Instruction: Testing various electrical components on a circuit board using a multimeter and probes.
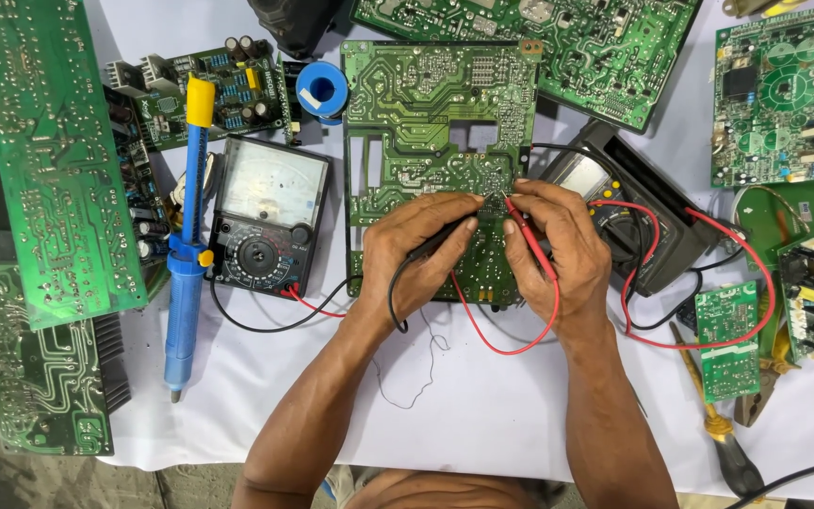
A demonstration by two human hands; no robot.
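The left hand (421,253) pinches a black probe (437,238); the right hand (558,247) pinches a red probe (529,236). Both tips touch the green board (426,104) at mid-table (482,405). A blue solder reel (322,90) lies by the board's top-left corner.

- green circuit board (426,123): hard laminate with a glossy lacquered face, pale copper-like traces and dull metal solder dots.
- red probe (531,240): smooth plastic, slightly shiny, held in the right hand (558,250).
- black probe (435,243): matt black plastic, in the left hand (421,254).
- red lead (520,344): smooth rubbery insulation.
- analog meter (266,221): matt black plastic case with a clear, glossy window.
- blue desoldering pump (184,283): glossy blue plastic barrel, yellow plastic cap.
- table cover (482,405): white cloth, matt, lightly creased.
- heat sink (113,363): dark ribbed metal, dull finish.
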